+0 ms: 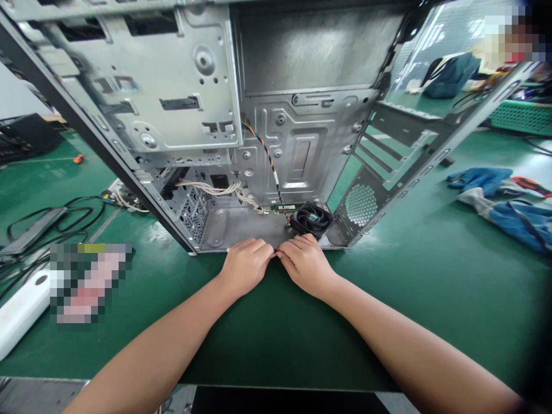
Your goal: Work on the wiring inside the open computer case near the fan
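An open grey metal computer case (276, 132) stands on the green mat, its inside facing me. A small black fan (311, 219) lies on the case floor at the near edge, joined to a multicoloured wire (269, 161) that runs up the back panel. My left hand (245, 265) and my right hand (305, 261) rest side by side at the case's near edge, fingers curled and fingertips meeting. My right hand's fingers touch the fan's front. Whatever sits between the fingertips is hidden.
White cables (215, 188) bundle inside the case at the left. Black cables (52, 221) and a white object (21, 310) lie on the mat at the left. Blue cloth (500, 195) lies at the right, a green basket (520, 117) behind it.
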### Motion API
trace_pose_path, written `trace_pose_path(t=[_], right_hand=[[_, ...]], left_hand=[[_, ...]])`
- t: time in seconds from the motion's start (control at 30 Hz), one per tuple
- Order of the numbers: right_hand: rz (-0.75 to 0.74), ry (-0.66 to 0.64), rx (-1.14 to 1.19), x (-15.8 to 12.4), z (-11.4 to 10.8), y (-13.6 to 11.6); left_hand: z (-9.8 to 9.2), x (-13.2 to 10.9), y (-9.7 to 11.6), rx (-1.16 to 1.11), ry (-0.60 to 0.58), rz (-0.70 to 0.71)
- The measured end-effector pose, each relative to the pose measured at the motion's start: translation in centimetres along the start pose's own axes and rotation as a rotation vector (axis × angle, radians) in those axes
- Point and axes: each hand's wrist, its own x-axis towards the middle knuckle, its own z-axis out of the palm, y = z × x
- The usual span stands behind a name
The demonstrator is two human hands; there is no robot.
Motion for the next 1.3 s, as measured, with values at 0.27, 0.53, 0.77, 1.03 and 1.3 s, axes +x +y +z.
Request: trace_pose_path(t=[0.27,0.53,0.77,1.03,1.3], right_hand=[[0.0,-0.006,-0.009,-0.01,-0.07,-0.11],[-0.006,0.0,-0.032,0.0,-0.08,-0.15],[-0.003,0.003,-0.018,0.05,-0.25,-0.26],[-0.011,-0.004,-0.043,0.09,-0.37,-0.37],[-0.009,0.013,-0.031,0.03,-0.12,-0.18]], left_hand=[[0.07,0.01,0.04,0.028,-0.004,-0.007],[-0.15,0.16,0.07,0.054,-0.019,0.014],[-0.04,0.07,0.05,0.033,-0.002,0.003],[0.04,0.03,0.02,0.029,0.053,0.009],[0.19,-0.02,-0.02,-0.007,0.051,-0.001]])
